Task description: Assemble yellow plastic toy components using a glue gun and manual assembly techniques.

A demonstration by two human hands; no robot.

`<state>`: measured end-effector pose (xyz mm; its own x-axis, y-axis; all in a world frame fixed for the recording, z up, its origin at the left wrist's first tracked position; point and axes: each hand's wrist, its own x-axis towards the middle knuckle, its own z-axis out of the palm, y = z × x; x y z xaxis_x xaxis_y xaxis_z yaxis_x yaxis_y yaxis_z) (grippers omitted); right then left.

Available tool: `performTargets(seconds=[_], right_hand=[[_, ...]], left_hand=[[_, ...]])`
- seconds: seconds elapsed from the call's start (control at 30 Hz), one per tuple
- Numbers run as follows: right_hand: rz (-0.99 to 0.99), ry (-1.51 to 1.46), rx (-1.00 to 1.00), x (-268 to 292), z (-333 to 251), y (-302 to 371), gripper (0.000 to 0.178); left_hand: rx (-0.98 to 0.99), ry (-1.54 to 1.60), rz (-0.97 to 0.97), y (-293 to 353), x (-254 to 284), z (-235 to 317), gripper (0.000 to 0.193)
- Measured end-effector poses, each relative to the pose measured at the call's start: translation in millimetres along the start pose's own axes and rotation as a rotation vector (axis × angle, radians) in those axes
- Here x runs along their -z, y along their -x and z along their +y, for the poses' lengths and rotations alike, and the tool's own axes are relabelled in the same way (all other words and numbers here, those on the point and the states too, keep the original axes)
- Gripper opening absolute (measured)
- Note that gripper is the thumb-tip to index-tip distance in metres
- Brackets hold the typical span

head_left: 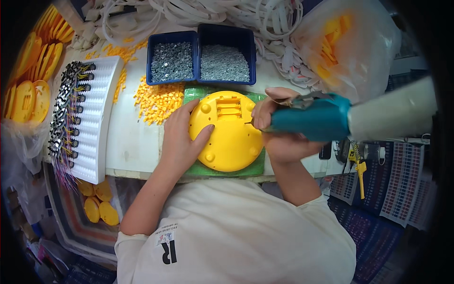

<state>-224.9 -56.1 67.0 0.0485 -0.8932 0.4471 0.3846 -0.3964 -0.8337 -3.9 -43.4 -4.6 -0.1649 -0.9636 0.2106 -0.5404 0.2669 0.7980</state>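
A round yellow plastic housing [231,144] lies with its underside up, showing small feet, screw holes and an uncovered battery compartment [229,109] near its far edge. My left hand [180,135] grips its left side, thumb on top and fingers along the rim. In my right hand [291,147] is a teal electric screwdriver [309,119], held sideways with its tip pointing left over the housing's right part. Whether the tip touches a screw is too small to tell. Beneath the housing is a green mat [257,166].
Two blue bins hold dark metal pieces [172,59] and silver screws [224,61]. Small yellow parts [153,102] lie in a heap. A white ridged tray [101,113] carries wired components. Yellow shells [28,99] stack at far left; a plastic bag [350,52] sits far right.
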Motion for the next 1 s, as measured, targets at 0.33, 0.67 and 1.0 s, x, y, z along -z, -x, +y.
performTargets(seconds=[0.33,0.67,1.0], right_hand=[[-0.274,0.05,-0.436,-53.3,-7.3,11.9,0.072],[-0.325,0.11,-0.443,-47.4,17.1,23.1,0.079],[-0.233,-0.205,-0.276,-57.5,0.0,-3.7,0.087]], left_hand=[[-0.047,0.002,0.04,1.0,-3.7,-6.2,0.06],[-0.046,-0.028,0.081,3.9,-2.6,-9.8,0.064],[0.039,0.036,0.09,10.9,3.5,-5.0,0.066]])
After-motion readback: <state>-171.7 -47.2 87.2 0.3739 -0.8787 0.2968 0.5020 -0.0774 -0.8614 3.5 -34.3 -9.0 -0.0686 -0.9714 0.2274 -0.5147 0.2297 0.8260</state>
